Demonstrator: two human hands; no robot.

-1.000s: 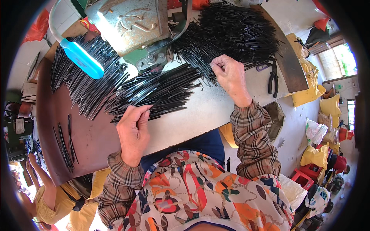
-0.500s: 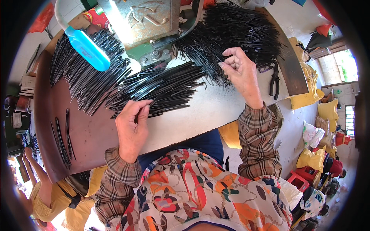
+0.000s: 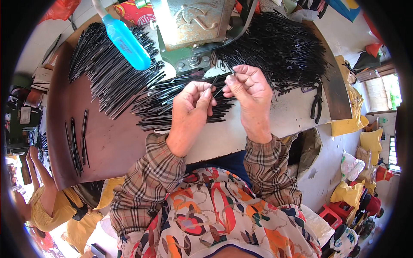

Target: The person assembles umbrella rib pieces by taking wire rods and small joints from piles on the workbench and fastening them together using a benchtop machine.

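i saw the right hand point(image 3: 251, 103) nearly closed, thumb and fingertips pinching a slim dark rod point(image 3: 221, 89) in front of the worn grey metal machine point(image 3: 189, 21). the left hand point(image 3: 189, 114) was just beside, fingers curled toward its thumb; i couldn't tell whether they gripped anything. a pile of straight black rods point(image 3: 161, 105) lay before the machine, a glossy black sheaf point(image 3: 116, 71) left of it, a tangled black heap point(image 3: 279, 49) to its right, black-handled pliers point(image 3: 317, 105) farther right.

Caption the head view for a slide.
Left hand and right hand close together over slender black rods, before a weathered metal machine.
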